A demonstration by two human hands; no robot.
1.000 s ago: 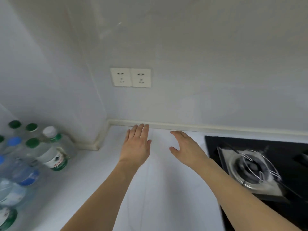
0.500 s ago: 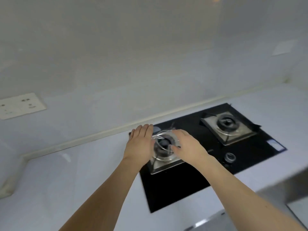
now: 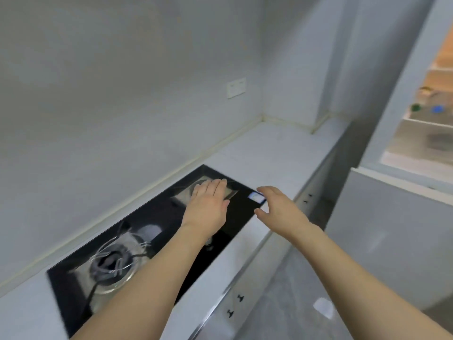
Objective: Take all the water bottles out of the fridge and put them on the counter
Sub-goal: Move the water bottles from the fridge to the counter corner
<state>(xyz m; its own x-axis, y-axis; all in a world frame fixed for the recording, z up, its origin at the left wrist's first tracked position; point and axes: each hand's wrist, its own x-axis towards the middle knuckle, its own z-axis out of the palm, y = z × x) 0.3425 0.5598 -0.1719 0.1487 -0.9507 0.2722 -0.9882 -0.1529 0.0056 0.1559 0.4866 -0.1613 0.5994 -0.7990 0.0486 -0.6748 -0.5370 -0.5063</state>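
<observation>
Hob set in counter; fridge right.

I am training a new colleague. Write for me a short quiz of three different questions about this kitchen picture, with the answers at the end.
1. True or false: the left hand holds a bottle.
2. Over what black thing do both hands hang? A) the hob B) a sink C) a tray
3. Fill in: at the far right edge, the open fridge shows blurred caps, one green and one ____.

Key:
1. False; it is open and holds nothing, like the right hand.
2. A
3. blue
</observation>
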